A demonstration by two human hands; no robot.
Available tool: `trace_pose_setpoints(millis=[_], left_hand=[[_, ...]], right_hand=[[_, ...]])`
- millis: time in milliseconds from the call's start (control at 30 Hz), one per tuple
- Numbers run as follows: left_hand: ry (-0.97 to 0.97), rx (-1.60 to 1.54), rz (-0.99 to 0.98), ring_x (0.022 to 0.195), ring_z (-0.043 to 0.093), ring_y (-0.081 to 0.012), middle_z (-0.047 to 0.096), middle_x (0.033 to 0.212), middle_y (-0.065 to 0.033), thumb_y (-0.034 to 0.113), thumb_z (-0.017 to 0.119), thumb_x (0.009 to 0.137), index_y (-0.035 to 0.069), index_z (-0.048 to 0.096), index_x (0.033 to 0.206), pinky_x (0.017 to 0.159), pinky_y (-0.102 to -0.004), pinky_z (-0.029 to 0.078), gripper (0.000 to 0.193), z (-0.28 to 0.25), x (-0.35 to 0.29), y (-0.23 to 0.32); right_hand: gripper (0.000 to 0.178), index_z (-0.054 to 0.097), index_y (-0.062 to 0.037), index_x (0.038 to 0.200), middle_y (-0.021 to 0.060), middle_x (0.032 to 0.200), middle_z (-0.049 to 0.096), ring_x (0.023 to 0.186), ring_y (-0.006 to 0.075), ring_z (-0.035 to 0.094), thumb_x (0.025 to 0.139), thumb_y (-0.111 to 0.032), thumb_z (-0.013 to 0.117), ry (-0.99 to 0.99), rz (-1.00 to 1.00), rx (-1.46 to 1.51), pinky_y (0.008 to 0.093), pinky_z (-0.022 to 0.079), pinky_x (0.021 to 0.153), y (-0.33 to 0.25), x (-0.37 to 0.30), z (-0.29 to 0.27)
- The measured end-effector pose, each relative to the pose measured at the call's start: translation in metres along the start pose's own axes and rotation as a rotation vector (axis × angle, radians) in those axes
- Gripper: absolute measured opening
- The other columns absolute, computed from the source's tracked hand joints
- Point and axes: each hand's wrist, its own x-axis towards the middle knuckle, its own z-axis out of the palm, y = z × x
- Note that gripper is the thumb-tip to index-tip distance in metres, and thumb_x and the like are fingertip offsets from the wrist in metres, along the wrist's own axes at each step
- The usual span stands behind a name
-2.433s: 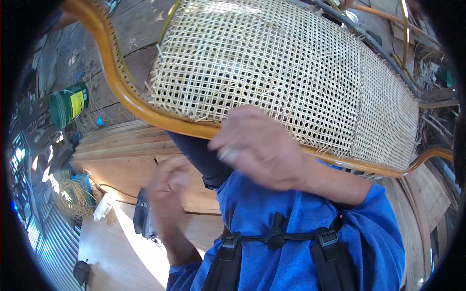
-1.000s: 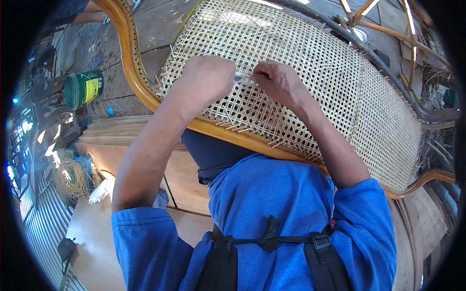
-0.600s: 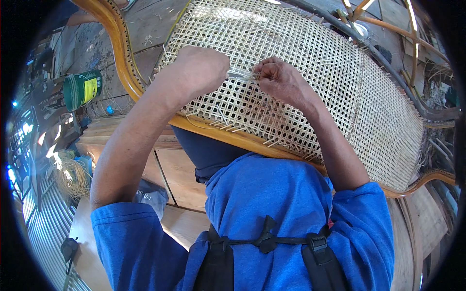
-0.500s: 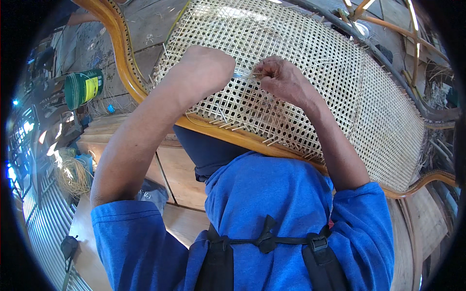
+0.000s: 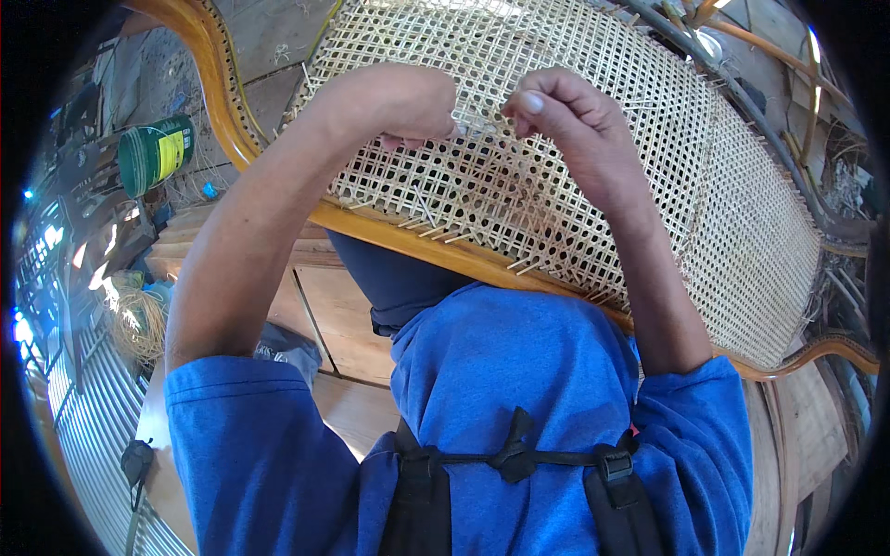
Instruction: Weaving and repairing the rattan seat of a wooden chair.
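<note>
A woven cane panel (image 5: 575, 213) in an open lattice lies across my lap, set along a curved, varnished wooden frame (image 5: 417, 243). My left hand (image 5: 419, 104) is closed just above the weave, back upward. Something thin and pale shows by its fingertips, too small to name. To its right, my right hand (image 5: 577, 116) hovers over the cane with thumb and forefinger pinched together. Whether a strand sits in that pinch I cannot make out. Loose cane ends (image 5: 431, 230) stick out along the near edge of the panel.
On the left stands a dark green bucket (image 5: 156, 156) with a yellow label. A tangled bundle of cane strands (image 5: 139, 320) lies nearer me, beside wooden boards (image 5: 348, 320). Dark and wooden rails (image 5: 705, 79) run behind the panel at the upper right.
My right hand has moved up and right, away from the left hand, and turned so its thumb shows. The left hand has shifted slightly up. The view has shifted a little.
</note>
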Motion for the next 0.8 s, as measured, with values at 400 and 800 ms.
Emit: trace_pose_setpoints(millis=[400,800], left_hand=[[0.341,0.417,0.204,0.074,0.066,-0.0329,0.065,0.077,-0.0190,0.015,0.054,0.081,0.000,0.066,0.080,0.068,-0.0422,0.053,0.019,0.026,-0.004,-0.001],[0.419,0.270,0.285,0.079,0.065,-0.0361,0.064,0.076,-0.0216,0.019,0.053,0.081,-0.001,0.065,0.079,0.072,-0.0458,0.051,0.024,0.034,-0.003,-0.020]], right_hand=[[0.018,0.062,-0.0003,0.077,0.0228,0.065,0.060,0.061,0.0331,0.064,0.080,-0.016,0.052,-0.142,0.249,-1.031,0.0406,0.053,0.060,0.014,0.001,0.018],[0.024,0.061,-0.0023,0.075,0.0188,0.068,0.063,0.064,0.0325,0.065,0.085,-0.024,0.058,-0.108,0.237,-1.108,0.0420,0.052,0.060,0.020,0.001,0.024]])
